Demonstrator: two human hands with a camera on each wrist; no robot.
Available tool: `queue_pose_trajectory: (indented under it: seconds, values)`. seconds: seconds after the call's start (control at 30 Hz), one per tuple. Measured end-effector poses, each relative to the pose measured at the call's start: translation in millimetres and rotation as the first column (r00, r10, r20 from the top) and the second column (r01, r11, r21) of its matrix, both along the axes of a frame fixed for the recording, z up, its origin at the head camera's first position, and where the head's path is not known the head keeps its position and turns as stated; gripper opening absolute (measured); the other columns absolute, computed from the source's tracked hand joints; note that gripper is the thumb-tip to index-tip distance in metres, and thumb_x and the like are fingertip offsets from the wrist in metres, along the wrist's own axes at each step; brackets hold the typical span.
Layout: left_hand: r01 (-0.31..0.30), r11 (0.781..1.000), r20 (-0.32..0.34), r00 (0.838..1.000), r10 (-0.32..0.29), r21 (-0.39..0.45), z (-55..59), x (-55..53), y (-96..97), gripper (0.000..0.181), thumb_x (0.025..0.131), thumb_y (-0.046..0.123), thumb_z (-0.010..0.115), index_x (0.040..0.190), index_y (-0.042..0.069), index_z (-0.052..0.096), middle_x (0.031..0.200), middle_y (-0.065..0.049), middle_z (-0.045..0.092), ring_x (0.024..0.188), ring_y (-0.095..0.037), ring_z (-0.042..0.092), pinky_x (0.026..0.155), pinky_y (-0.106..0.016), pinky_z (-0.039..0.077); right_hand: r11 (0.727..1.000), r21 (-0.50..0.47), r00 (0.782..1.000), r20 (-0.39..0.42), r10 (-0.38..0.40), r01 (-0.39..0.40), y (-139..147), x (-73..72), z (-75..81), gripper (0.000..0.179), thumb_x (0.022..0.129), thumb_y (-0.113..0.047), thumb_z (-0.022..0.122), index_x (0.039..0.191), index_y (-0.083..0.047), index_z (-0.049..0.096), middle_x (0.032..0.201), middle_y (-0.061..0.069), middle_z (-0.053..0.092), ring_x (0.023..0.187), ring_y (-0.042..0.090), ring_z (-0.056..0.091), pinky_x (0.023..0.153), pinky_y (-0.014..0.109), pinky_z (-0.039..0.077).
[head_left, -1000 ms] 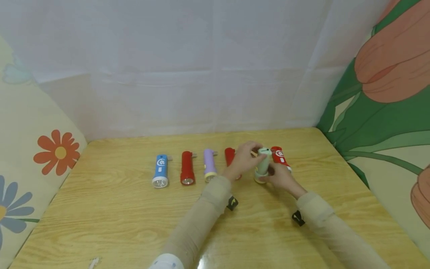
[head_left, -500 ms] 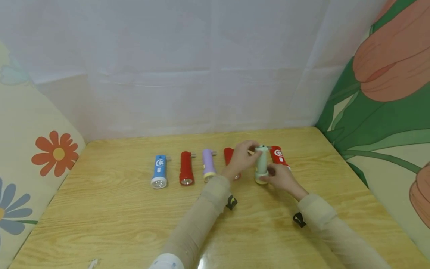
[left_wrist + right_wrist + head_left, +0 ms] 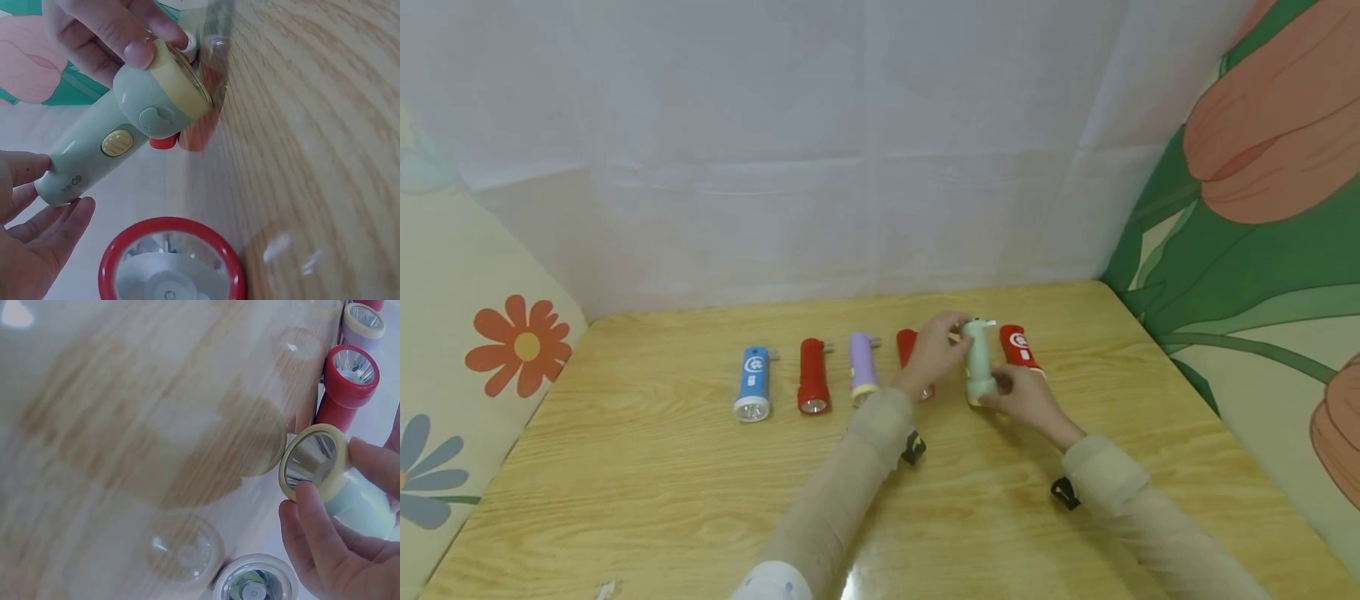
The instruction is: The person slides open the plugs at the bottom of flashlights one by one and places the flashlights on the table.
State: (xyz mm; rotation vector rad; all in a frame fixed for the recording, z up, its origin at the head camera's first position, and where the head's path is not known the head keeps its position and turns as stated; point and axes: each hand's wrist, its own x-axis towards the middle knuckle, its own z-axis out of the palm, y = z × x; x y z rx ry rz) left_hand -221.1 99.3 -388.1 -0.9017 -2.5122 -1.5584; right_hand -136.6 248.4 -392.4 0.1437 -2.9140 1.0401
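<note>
A pale green flashlight with a cream lens ring is held at a tilt, head down and tail raised. My left hand grips its tail between thumb and fingers. Down at the head, my right hand pinches the ring, one finger over the lens, as the right wrist view shows. The ring's edge meets the tabletop in the left wrist view. On the side facing that camera is a cream switch. Small metal prongs stick out at the tail.
To the left lie a blue flashlight, a red flashlight, a purple flashlight and another red flashlight, partly behind my left hand. A red flashlight with a white print lies to the right. A white cloth hangs behind the table.
The green flashlight's tail has swung back, away from me, and slightly left, so its end cap shows less. Both hands keep their hold. The other flashlights have stayed in place.
</note>
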Motion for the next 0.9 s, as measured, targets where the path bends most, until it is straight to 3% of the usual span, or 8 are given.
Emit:
queue_pose_trajectory:
  seconds: [0.13,0.37,0.7,0.9]
  values:
    - [0.002,0.999,0.018,1.000,-0.001,-0.046,0.7,-2.7,1.3,0.035,0.083,0.003,0.063,0.117,-0.001,0.055,0.112,-0.014,0.058,0.095,-0.020,0.057,0.071,-0.013,0.048,1.000,0.008,1.000,0.011,-0.009,0.009,-2,0.7,0.8,0.043,0.073,-0.007,0.073,0.106,0.016,0.056,0.092,0.025,0.063,0.080,0.031,0.061,0.069,0.041,0.052]
    - [-0.007,0.979,0.013,1.000,0.009,-0.203,3.2,-7.9,5.7,0.040,0.086,0.010,0.061,0.124,0.001,0.051,0.119,-0.013,0.055,0.102,-0.021,0.055,0.077,-0.017,0.047,0.999,-0.009,0.999,0.042,-0.033,0.033,-2,0.3,2.9,0.044,0.076,-0.009,0.072,0.108,0.016,0.055,0.096,0.028,0.061,0.084,0.034,0.061,0.072,0.042,0.052]
    - [-0.036,0.984,0.118,0.991,0.057,-0.176,-2.8,-16.5,6.9,0.042,0.085,0.009,0.062,0.124,-0.001,0.051,0.119,-0.014,0.056,0.104,-0.022,0.055,0.086,-0.026,0.045,1.000,-0.011,0.999,0.028,-0.028,0.028,-2,-3.2,1.7,0.043,0.078,-0.014,0.071,0.108,0.014,0.057,0.097,0.026,0.062,0.086,0.034,0.061,0.073,0.042,0.051]
    - [-0.035,0.989,0.201,0.978,0.064,-0.141,-6.3,-22.6,3.0,0.044,0.082,0.005,0.064,0.123,-0.004,0.051,0.117,-0.017,0.057,0.101,-0.025,0.057,0.083,-0.025,0.047,0.999,-0.028,1.000,-0.003,-0.025,0.025,-3,-6.2,0.9,0.040,0.079,-0.014,0.071,0.107,0.012,0.059,0.097,0.025,0.063,0.087,0.034,0.062,0.074,0.043,0.051]
